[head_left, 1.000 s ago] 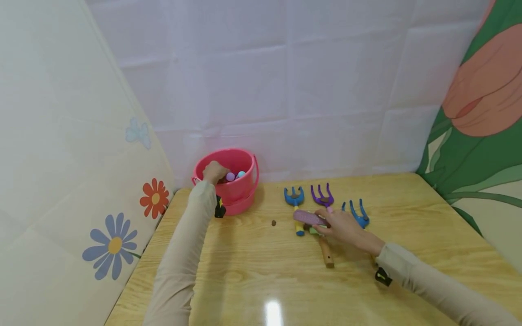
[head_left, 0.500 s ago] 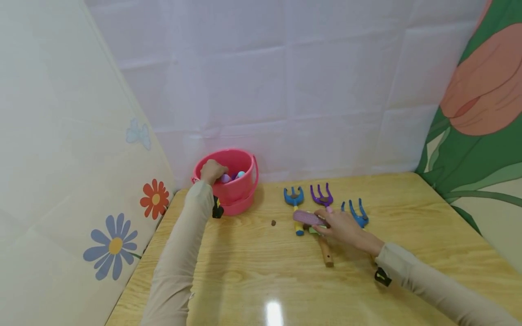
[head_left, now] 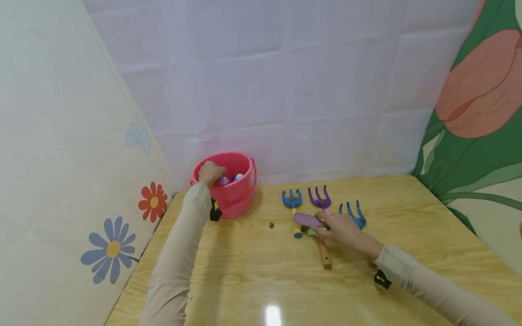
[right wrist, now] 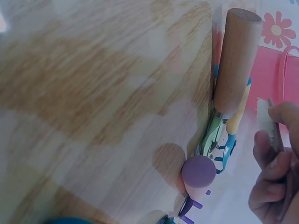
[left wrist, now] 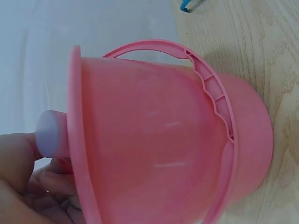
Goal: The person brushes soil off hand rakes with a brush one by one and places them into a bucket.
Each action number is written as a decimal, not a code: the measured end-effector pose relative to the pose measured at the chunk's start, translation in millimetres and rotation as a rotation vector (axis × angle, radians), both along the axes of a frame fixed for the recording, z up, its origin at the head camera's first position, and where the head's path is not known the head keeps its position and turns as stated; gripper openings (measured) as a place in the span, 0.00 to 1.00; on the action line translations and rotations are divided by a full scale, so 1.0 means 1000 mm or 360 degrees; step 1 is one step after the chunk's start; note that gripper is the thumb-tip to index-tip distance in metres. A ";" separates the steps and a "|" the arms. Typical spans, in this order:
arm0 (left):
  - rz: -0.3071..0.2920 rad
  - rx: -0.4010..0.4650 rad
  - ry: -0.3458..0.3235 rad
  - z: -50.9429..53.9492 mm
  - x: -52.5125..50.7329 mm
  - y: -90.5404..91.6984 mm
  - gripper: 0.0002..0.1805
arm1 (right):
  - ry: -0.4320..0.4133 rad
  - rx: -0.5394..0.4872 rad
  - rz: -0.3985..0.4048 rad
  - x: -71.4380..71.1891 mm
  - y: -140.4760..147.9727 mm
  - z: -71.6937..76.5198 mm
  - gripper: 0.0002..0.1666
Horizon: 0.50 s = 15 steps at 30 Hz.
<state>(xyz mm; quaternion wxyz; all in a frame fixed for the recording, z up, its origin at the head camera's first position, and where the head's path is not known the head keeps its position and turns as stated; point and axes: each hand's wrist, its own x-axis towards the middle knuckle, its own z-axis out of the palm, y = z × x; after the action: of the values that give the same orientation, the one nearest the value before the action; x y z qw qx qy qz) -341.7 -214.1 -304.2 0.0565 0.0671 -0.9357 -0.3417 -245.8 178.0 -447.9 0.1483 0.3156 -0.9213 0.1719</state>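
Left hand and upright handle at the pink bucket [head_left: 229,194]. The left hand [head_left: 210,173] reaches over the bucket's left rim, knuckles uppermost, fingers bent down into the opening. In the left wrist view its thumb touches a purple-ended handle [left wrist: 49,134] that projects just beyond the bucket's rim, while the other fingers curl lower down, partly hidden; whether they pinch this handle or something behind the rim cannot be told. The decisive relation appears to be this one: the handle lies directly at the thumb, on the side of the hand towards the bucket's middle, and its long axis runs roughly with the bucket's own, so that it seems to stand near upright. Its lower part is hidden by the bucket's wall. A light blue rounded end [head_left: 239,177] shows farther right within the bucket. The left hand is plainly the nearer; the right hand [head_left: 342,230] is well apart, to the bucket's right. There it pinches a mauve brush [head_left: 308,220] between thumb and fingers, the brush's long axis lying crosswise with its free end towards the bucket's side. Near the brush, also right of the bucket, lie a blue rake [head_left: 292,203], a purple rake [head_left: 321,202] and a wooden-handled tool [head_left: 324,256].
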 end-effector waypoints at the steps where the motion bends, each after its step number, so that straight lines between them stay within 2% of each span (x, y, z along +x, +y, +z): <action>1: -0.0009 0.0025 0.0016 0.001 0.000 0.000 0.17 | -0.0006 0.0000 -0.0003 -0.001 0.000 0.000 0.24; 4: -0.0035 0.0096 0.0046 0.004 0.000 -0.001 0.15 | -0.0014 0.0005 -0.0012 -0.002 0.001 0.001 0.25; 11: -0.0067 0.0156 0.0013 0.011 0.003 0.000 0.17 | -0.0046 0.0024 -0.0018 -0.004 0.005 0.002 0.25; 15: -0.0126 0.0222 -0.0004 0.011 0.004 -0.001 0.17 | -0.0072 0.0011 -0.0029 -0.004 0.007 0.002 0.25</action>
<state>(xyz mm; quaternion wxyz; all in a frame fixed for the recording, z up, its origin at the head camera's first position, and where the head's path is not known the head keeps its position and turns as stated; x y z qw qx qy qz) -337.4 -215.1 -293.2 0.0369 0.0342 -0.9117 -0.4078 -249.5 185.3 -446.4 0.1278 0.3038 -0.9278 0.1746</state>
